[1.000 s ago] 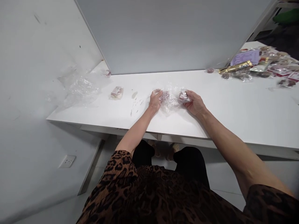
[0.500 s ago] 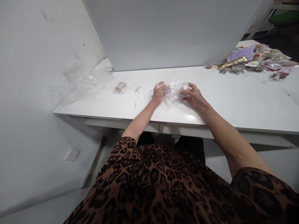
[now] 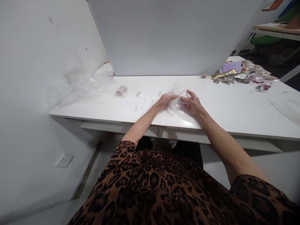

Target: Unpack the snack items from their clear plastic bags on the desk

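The left hand [image 3: 165, 101] and right hand [image 3: 192, 103] are both pinching a crumpled clear plastic bag [image 3: 175, 100] over the white table [image 3: 234, 106]. Fingers are pressing together on the plastic from either side.

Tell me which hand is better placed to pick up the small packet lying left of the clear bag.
Left hand: the small packet lies on its side of the clear bag; the right hand would have to cross over.

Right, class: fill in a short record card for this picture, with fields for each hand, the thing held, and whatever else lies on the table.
left hand: grips clear plastic bag
right hand: grips the same bag's other side
table: white, bag rests on it
far left: crumpled clear plastic, small wrapped packet
far right: pile of wrapped packets
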The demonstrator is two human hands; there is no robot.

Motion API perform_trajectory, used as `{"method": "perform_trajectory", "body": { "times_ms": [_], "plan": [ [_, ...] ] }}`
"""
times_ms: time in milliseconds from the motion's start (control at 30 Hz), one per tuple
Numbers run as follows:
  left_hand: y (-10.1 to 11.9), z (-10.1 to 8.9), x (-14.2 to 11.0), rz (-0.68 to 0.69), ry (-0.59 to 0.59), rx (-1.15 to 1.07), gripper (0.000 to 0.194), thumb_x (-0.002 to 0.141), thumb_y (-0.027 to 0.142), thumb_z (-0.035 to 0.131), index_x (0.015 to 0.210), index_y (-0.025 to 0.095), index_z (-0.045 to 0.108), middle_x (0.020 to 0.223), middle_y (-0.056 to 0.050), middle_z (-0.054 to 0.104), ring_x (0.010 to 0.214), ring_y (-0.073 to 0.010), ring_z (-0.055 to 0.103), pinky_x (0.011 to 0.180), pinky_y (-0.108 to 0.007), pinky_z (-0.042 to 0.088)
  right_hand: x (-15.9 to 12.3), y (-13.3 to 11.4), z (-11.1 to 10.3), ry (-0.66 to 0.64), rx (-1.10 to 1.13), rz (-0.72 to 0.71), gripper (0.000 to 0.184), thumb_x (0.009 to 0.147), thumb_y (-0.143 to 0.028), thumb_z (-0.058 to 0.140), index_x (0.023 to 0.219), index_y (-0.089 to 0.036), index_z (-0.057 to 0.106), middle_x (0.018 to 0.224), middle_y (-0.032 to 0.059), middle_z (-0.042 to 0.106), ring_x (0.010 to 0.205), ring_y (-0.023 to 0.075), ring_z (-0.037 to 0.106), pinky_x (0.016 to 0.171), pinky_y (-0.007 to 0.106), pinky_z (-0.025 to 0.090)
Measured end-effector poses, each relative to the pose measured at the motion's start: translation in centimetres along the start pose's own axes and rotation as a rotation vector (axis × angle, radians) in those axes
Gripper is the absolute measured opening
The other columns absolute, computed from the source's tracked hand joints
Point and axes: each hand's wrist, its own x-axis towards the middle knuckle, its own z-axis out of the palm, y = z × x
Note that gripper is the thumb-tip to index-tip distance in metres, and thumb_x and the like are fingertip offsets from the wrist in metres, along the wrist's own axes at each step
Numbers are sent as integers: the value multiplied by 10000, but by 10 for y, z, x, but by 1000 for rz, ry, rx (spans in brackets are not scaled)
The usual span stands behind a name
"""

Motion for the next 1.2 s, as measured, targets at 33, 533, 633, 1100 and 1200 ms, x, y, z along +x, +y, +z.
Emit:
{"method": "perform_trajectory", "body": {
  "times_ms": [33,533,633,1100,1200],
  "plan": [
    [-2,-1,2,-17,-26,58,443,602,218,1066,900,126,752,758,-57,749,799,-216,718,891,-369,510,0,0,0,2,4,0,735,478,-376,1046,1101,-338,659,874,-73,761,773,160,710,711,302,611],
    [-11,13,7,-49,205,-91,183,851,226,896,826,147,733,769,-25,738,719,-153,689,877,-343,555,-3,0,-2,103,-153,-82,612,673,-693,936,1111,-331,709,1051,1,733,911,180,697,704,297,612],
    [-15,14,2,-48,167,-116,186,838,240,909,840,150,746,816,-33,760,767,-165,713,916,-365,565,-8,1,-1,57,-212,-65,736,636,-567,1006,1250,-362,657,1168,14,722,1028,219,717,826,357,646],
    [-14,10,-4,-92,198,-200,318,812,396,946,820,175,718,765,-16,721,896,-205,750,931,-352,580,1,1,1,197,79,103,309,816,-535,858,956,-297,719,984,-8,745,848,193,691,614,305,601],
    [-7,8,1,-134,189,-228,344,816,449,939,874,175,738,839,-66,765,1006,-273,772,949,-400,585,10,7,-5,213,84,114,371,761,-543,884,958,-278,716,977,10,758,857,205,703,693,335,645]
  ]
}}
